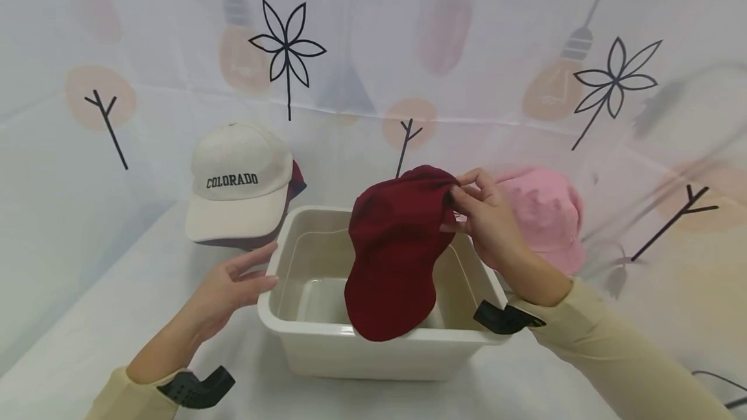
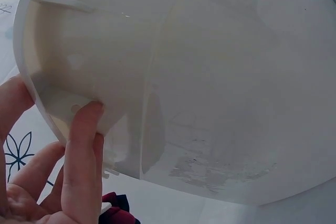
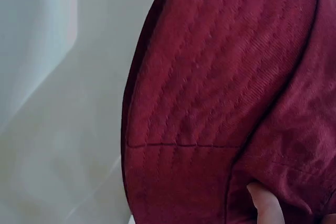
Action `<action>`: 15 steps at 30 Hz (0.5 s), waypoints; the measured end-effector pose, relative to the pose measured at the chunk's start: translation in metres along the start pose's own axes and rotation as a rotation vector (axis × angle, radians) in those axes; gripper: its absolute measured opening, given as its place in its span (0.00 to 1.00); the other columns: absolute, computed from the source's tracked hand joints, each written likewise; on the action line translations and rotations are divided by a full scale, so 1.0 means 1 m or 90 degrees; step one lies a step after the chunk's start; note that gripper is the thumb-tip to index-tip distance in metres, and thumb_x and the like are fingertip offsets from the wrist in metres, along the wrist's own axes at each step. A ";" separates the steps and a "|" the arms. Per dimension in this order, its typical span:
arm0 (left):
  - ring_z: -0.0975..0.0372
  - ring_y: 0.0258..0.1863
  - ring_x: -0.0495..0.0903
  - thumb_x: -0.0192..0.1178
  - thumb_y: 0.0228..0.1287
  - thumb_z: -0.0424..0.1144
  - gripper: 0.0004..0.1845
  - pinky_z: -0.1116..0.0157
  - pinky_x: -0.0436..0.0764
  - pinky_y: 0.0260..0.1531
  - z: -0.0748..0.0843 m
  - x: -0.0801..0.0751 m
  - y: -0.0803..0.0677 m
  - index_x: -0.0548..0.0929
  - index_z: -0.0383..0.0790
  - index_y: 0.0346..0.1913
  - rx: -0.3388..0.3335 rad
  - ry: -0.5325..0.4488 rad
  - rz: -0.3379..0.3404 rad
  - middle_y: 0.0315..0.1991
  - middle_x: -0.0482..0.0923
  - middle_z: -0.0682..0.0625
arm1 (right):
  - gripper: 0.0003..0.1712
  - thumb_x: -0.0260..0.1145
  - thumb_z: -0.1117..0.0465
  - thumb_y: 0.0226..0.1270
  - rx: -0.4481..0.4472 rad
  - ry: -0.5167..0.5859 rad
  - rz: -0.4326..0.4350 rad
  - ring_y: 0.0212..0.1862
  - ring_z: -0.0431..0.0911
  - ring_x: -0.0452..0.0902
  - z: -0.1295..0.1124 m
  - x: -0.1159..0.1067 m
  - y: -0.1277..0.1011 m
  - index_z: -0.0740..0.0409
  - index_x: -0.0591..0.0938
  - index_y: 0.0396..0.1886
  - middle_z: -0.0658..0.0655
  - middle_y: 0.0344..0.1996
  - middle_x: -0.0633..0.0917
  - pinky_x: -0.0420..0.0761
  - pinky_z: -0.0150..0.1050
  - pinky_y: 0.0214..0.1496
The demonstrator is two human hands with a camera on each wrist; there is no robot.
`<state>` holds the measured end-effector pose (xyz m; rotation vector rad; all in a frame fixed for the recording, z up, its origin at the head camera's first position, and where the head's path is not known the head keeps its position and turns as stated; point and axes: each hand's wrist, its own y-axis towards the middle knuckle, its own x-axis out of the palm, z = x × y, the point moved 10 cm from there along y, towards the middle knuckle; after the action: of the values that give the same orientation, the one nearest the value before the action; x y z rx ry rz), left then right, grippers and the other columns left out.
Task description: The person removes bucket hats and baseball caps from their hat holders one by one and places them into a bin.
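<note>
My right hand (image 1: 487,212) pinches the crown of a dark red bucket hat (image 1: 393,258) between thumb and fingers. The hat hangs over a cream plastic tub (image 1: 385,368), its brim overlapping the front rim in the head view. Stitched rows on the hat's brim (image 3: 194,93) fill much of the right wrist view, with one fingertip (image 3: 266,203) at the fabric. At the tub's left side, my left hand (image 1: 233,284) holds the rim. In the left wrist view a digit (image 2: 86,129) presses the tab under the rim (image 2: 39,98).
Behind the tub on the left stands a cream cap (image 1: 242,161) lettered COLORADO, with a dark red and navy piece (image 1: 297,178) behind it. A pink cap (image 1: 548,212) lies behind the right forearm. A patterned cloth (image 1: 350,50) hangs at the back. A black cable (image 1: 718,378) shows at lower right.
</note>
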<state>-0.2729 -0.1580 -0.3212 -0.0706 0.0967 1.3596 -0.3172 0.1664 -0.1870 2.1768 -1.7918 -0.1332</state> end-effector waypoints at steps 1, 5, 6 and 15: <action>0.45 0.62 0.65 0.62 0.61 0.39 0.37 0.52 0.74 0.51 0.000 0.000 0.000 0.59 0.37 0.70 0.000 -0.001 0.000 0.68 0.57 0.38 | 0.09 0.49 0.69 0.71 0.006 -0.005 -0.003 0.32 0.41 0.78 0.002 0.001 0.001 0.52 0.71 0.32 0.51 0.34 0.79 0.82 0.38 0.30; 0.46 0.62 0.65 0.62 0.61 0.39 0.37 0.52 0.74 0.51 -0.001 -0.001 0.000 0.59 0.37 0.70 0.000 -0.001 0.001 0.68 0.57 0.38 | 0.11 0.48 0.70 0.71 0.036 -0.021 -0.022 0.36 0.42 0.78 0.009 0.006 0.004 0.51 0.70 0.32 0.52 0.36 0.77 0.82 0.41 0.34; 0.46 0.62 0.65 0.62 0.61 0.39 0.36 0.52 0.74 0.51 -0.001 -0.001 0.000 0.59 0.37 0.70 0.000 0.000 0.001 0.68 0.57 0.38 | 0.11 0.48 0.70 0.71 0.043 -0.024 -0.028 0.36 0.42 0.78 0.011 0.007 0.005 0.51 0.70 0.31 0.52 0.36 0.77 0.82 0.42 0.34; 0.45 0.63 0.62 0.62 0.60 0.41 0.37 0.50 0.72 0.53 -0.002 -0.003 0.000 0.59 0.39 0.70 -0.013 0.010 0.009 0.69 0.56 0.39 | 0.10 0.48 0.70 0.71 0.096 -0.078 -0.072 0.35 0.44 0.78 0.025 0.020 0.009 0.53 0.69 0.29 0.56 0.39 0.76 0.82 0.46 0.35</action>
<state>-0.2733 -0.1607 -0.3233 -0.0973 0.0965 1.3750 -0.3282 0.1405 -0.2055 2.4263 -1.7955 -0.1654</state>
